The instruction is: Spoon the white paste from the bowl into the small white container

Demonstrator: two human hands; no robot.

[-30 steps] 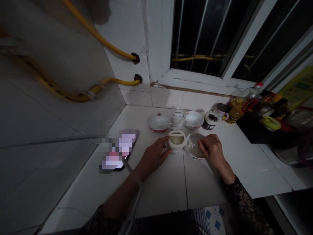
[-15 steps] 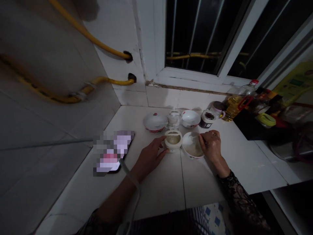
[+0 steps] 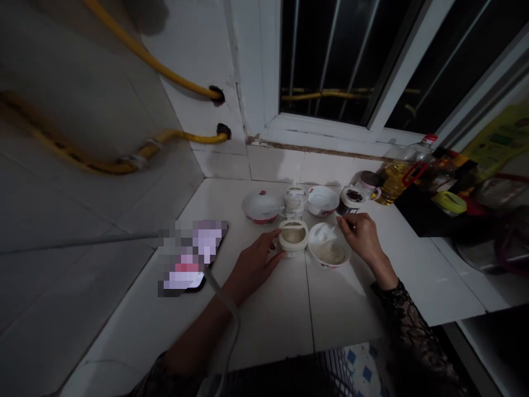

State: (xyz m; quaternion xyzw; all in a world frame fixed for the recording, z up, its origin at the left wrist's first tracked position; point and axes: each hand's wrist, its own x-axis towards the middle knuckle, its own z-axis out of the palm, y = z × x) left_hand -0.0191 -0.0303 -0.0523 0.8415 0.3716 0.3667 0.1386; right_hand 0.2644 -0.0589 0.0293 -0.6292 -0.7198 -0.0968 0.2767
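My left hand (image 3: pixel 258 259) curves its thumb and fingers around the left side of a small cream-coloured seasoning jar (image 3: pixel 292 246), whose clear lid is tipped back and whose contents look pale. Beside the jar, on the right, stands a white bowl (image 3: pixel 316 251) with pale powder or grains in it. Above this bowl's right rim, my right hand (image 3: pixel 363 240) is closed in a pinch on a small whitish spoon (image 3: pixel 330 234). The spoon slants down into the bowl, and its outline is faint in the dim light.
Behind stand a larger bowl (image 3: pixel 260 212), another lidded jar (image 3: pixel 295 201), a small bowl (image 3: pixel 322 203) and a dark-filled jar (image 3: pixel 350 201). A phone (image 3: pixel 194 256) with a cable lies left. An oil bottle (image 3: pixel 397 176) and several condiments crowd the right. Yellow pipes (image 3: pixel 165 138) run along the wall.
My right hand has moved slightly right and up with the spoon, uncovering more of the bowl's right side. My left hand stays at the jar.
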